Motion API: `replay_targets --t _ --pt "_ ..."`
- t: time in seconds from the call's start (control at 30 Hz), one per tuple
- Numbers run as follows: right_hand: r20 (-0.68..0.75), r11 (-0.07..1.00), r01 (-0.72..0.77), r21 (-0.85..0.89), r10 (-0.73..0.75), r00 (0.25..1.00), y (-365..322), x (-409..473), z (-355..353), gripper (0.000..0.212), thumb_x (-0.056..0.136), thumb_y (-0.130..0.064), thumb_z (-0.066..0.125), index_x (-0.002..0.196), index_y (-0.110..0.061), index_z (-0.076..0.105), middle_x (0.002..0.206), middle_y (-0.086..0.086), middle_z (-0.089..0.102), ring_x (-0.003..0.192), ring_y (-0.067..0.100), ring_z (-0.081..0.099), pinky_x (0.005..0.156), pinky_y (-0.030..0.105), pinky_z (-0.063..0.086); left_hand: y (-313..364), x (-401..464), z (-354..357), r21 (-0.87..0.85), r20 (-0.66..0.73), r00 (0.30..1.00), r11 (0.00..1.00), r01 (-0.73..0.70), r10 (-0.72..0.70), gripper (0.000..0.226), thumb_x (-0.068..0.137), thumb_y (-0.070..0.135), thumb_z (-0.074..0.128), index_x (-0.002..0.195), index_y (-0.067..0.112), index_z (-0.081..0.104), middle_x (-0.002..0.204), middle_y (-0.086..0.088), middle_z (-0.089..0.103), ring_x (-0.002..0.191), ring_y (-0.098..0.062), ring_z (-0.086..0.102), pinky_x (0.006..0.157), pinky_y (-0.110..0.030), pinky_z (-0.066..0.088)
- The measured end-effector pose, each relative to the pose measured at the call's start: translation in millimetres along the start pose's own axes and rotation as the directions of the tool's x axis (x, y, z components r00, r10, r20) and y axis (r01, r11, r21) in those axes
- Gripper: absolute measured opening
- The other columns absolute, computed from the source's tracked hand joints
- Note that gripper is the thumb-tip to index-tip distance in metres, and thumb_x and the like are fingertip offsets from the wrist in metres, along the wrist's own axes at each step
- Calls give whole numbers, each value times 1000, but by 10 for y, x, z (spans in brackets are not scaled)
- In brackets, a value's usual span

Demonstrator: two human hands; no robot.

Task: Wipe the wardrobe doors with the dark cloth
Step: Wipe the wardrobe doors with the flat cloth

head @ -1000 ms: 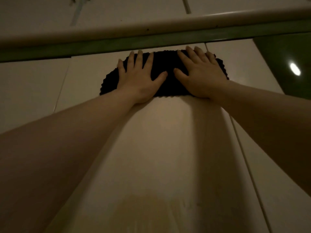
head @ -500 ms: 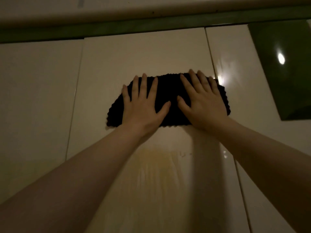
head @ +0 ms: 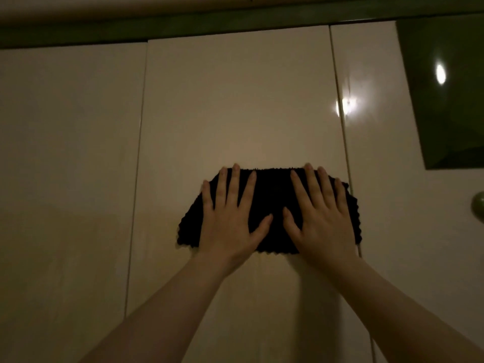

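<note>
My left hand (head: 230, 224) and right hand (head: 320, 221) press flat, fingers spread, on the cloth (head: 272, 203), long axis horizontal across the door (head: 235, 106).

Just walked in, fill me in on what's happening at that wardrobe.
A person is wiping a wardrobe door. Both palms press a dark cloth flat against the middle panel, the left hand on its left half and the right hand on its right half, fingers spread. The cloth's right edge reaches the seam with the next door.
</note>
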State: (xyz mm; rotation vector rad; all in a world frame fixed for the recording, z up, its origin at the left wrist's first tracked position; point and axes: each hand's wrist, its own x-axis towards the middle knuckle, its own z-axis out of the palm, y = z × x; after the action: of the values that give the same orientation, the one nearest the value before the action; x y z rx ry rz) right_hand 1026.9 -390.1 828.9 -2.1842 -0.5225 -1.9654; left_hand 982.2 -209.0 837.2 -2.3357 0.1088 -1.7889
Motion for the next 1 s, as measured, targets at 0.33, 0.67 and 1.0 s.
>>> replay_targets --t 0.33,0.67,1.0 --pt "12 1000 -4 13 4 1000 -154 -796 46 66 94 -46 36 151 -14 29 160 12 20 148 28 15 118 53 16 127 -776 84 0 123 992 1000 -19 19 79 93 65 24 155 18 6 162 -12 -2 149 -30 -5 116 -60 7" --pt "52 996 87 -35 -86 995 -143 -219 8 70 92 -50 31 154 -18 22 162 9 14 149 27 10 120 50 9 -67 -381 36 18 71 997 1000 -24 23 79 92 67 22 155 22 3 163 -10 -3 149 -26 -8 117 -57 1" --pt "-48 997 69 -18 -70 996 -237 1112 2 71 94 -58 19 155 -23 13 163 7 10 150 25 5 121 48 3 -638 818 -181 40 -82 996 999 19 -15 79 90 71 16 154 28 -1 163 -5 -5 148 -22 -10 118 -51 -6"
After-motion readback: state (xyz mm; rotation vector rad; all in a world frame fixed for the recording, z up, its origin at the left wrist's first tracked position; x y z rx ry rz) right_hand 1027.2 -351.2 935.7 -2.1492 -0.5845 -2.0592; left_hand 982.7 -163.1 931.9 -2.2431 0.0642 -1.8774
